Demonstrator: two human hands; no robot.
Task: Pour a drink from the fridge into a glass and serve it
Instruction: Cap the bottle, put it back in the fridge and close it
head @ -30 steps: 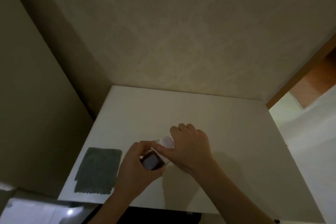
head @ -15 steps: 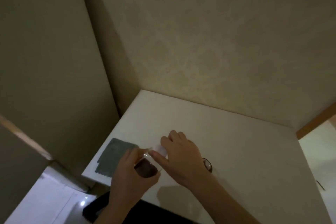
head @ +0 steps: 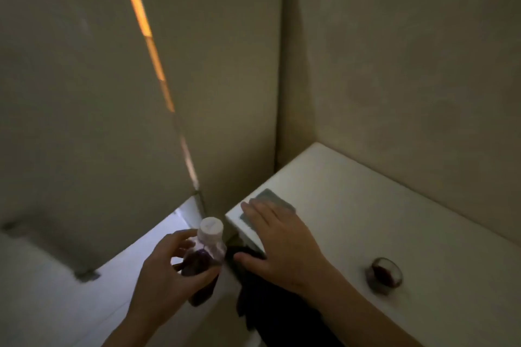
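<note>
While I scan from the left, this is what I count:

Fridge door (head: 84,87): one pale panel, swung open at the far left, with an orange strip of light along its edge.

Left hand (head: 169,276): one, wrapped around the bottle, with the fingers curled round its body and the thumb across the front.

Bottle (head: 204,256): one, clear plastic, upright with a slight tilt, dark liquid in its lower part. It is held off the counter, in the gap between the door and the counter's corner.

Cap (head: 211,226): one, white, sitting on the bottle's neck.

Right hand (head: 282,242): one, holding nothing, with the fingers spread flat. It lies over the counter's near corner, fingertips on the cloth.

Cloth (head: 270,197): one, grey, flat at the counter's left end, partly under my fingers.

Counter (head: 380,220): one white top, set against the wall.

Glass (head: 384,272): one, short and clear, with dark drink in it. It stands on the counter well to the right of my hand.
</note>
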